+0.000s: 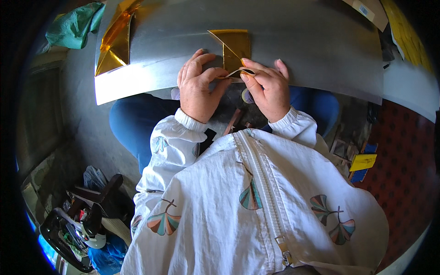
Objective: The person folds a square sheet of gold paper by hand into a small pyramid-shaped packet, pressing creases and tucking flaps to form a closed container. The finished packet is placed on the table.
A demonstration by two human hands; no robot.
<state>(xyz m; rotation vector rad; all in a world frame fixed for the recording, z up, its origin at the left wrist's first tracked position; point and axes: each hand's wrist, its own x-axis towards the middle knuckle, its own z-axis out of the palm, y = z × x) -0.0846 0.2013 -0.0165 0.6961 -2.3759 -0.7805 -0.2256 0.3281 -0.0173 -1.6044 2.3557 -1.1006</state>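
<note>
A sheet of shiny gold foil paper (237,46) lies at the near edge of the grey metal-topped table (302,50), with a diagonal fold across its upper part. Its near end bends up into a small loop showing a pale underside. My left hand (198,87) pinches the left side of this end between thumb and forefinger. On the other side, my right hand (270,87) grips the curled end with thumb and fingers. Both hands are closed on the same sheet. Their fingers hide part of its near edge.
More folded gold foil paper (114,46) lies at the table's far left. Green plastic (75,25) sits beyond that corner. A carton (369,11) and yellow material (408,34) are at the far right. Below left stands a dark container (68,233) of mixed items.
</note>
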